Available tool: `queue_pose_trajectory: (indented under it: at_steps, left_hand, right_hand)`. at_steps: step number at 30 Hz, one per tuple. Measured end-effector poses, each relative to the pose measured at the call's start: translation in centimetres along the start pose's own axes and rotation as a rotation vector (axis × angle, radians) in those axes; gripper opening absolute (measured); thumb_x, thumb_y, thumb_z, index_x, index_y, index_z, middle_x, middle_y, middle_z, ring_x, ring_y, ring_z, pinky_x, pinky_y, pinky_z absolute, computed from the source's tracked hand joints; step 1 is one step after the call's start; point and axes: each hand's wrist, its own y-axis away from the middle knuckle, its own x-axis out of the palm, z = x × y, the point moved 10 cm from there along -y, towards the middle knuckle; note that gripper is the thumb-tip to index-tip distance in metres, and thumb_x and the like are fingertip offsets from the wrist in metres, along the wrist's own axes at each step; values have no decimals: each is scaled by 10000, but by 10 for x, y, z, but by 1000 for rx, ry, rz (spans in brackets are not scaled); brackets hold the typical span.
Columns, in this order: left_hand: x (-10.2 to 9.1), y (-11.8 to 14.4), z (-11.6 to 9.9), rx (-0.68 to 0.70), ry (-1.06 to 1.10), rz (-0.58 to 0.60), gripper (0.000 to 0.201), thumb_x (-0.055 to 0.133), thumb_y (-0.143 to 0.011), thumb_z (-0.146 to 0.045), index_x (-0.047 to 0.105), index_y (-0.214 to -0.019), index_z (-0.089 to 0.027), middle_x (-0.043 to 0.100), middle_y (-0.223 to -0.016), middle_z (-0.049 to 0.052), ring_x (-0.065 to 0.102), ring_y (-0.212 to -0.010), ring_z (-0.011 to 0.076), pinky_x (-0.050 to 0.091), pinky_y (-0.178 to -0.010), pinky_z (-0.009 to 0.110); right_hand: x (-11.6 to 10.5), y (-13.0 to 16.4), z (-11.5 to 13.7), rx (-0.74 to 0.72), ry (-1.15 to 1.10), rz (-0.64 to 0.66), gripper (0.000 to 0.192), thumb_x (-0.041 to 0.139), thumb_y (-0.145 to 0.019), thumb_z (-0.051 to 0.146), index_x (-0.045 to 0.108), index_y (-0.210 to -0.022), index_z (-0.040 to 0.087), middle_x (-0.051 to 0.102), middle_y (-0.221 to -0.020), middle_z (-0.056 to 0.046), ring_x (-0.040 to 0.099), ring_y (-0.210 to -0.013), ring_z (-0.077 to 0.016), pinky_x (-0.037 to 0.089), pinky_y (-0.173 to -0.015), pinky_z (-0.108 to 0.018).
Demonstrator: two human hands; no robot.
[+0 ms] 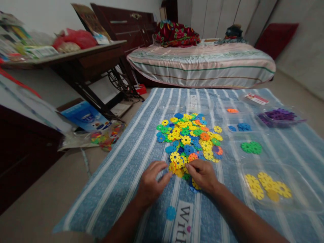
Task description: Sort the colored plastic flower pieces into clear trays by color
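A loose pile of notched plastic snowflake discs (186, 140), in yellow, blue, green and orange, lies on the striped blue cloth. At the pile's near edge my left hand (155, 179) has thumb and forefinger at the rim of a yellow disc (172, 167), gripping it. My right hand (204, 173) is closed in a pinch over the pile's near right side, beside more yellow discs; what its fingertips hold is hidden. Below the hands lies a single blue disc (171, 213).
At the right, clear plastic trays hold sorted discs: yellow (270, 185), green (251, 147), blue (243, 127), orange (232, 110) and purple (280, 116). A red-and-white card (257, 99) lies behind them. Beyond are a bed (202, 64) and a sewing-machine table (98, 50).
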Motion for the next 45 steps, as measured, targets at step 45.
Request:
queue_pose_trajectory:
  at_steps: [45]
  left_hand:
    - [67,-224,-8,-430,452,228,125,571,-799,-199,577,-883,-107,631,-705,12,638,-626,120,425,-560,203]
  right_hand:
    - [18,-7,-17,98,-69,-16,465,470,-914,379,442,-495,179,422,-473,40,396,-457,-72,223,-479,-228]
